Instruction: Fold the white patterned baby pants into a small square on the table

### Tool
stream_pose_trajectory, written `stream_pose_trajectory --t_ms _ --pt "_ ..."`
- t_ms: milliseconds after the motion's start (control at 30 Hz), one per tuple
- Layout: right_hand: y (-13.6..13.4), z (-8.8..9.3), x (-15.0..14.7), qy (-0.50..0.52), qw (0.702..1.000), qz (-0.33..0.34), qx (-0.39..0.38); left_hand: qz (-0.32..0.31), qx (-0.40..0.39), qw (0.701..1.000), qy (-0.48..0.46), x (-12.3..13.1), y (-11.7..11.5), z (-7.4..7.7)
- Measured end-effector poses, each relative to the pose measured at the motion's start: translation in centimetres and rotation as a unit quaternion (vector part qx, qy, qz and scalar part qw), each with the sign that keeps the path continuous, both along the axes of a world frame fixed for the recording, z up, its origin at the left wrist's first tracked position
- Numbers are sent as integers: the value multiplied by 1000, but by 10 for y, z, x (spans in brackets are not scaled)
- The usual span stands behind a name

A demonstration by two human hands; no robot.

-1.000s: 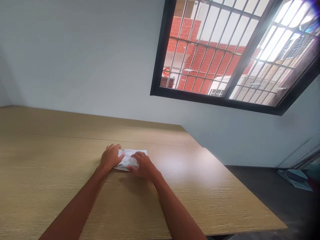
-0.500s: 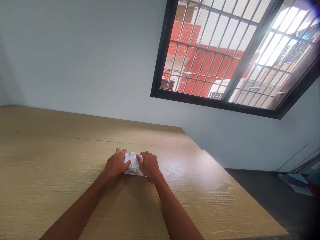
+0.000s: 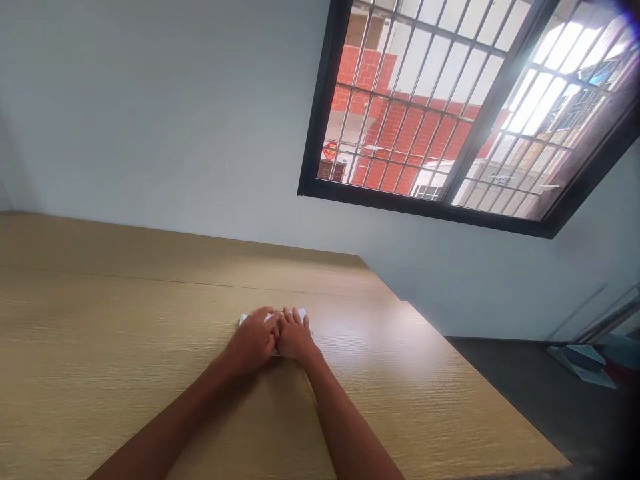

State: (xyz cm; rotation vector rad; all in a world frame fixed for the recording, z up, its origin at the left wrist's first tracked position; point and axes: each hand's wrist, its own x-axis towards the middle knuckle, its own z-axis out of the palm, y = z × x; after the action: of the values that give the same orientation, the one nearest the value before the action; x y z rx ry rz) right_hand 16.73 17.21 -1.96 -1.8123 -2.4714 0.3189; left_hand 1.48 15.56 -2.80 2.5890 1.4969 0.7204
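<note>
A small white folded piece of paper or cloth with faint print (image 3: 302, 313) lies flat on the wooden table (image 3: 125, 360). My left hand (image 3: 254, 341) and my right hand (image 3: 295, 337) rest side by side on top of it, fingers flat and touching each other, pressing it down. Only its far corners show past my fingertips; the rest is hidden under my hands.
The table's right edge (image 3: 480, 380) drops to a dark floor. A grey wall stands behind the table, with a barred window (image 3: 450, 113) at upper right. Some flat teal and grey items (image 3: 583, 360) lie on the floor at far right.
My hands have moved together over the white piece, covering more of it; earlier they were apart at its left and right sides. The piece looks smaller and more folded.
</note>
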Motion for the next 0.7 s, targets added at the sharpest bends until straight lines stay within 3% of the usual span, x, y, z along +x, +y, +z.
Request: stream_pose_trajectory --t_ms 67,233,467,700 --pt "-1 -1 -1 -4 1000 2 2 -25 -8 999 21 6 0 -9" --pt "-2 -3 -3 12 999 -19 34 27 -44 995 86 3 5 -25" --pt "13 -7 1 29 999 -4 34 45 -32 993 99 2 14 -28" --pt "15 -10 1 39 998 -13 37 23 -39 995 89 -2 17 -26"
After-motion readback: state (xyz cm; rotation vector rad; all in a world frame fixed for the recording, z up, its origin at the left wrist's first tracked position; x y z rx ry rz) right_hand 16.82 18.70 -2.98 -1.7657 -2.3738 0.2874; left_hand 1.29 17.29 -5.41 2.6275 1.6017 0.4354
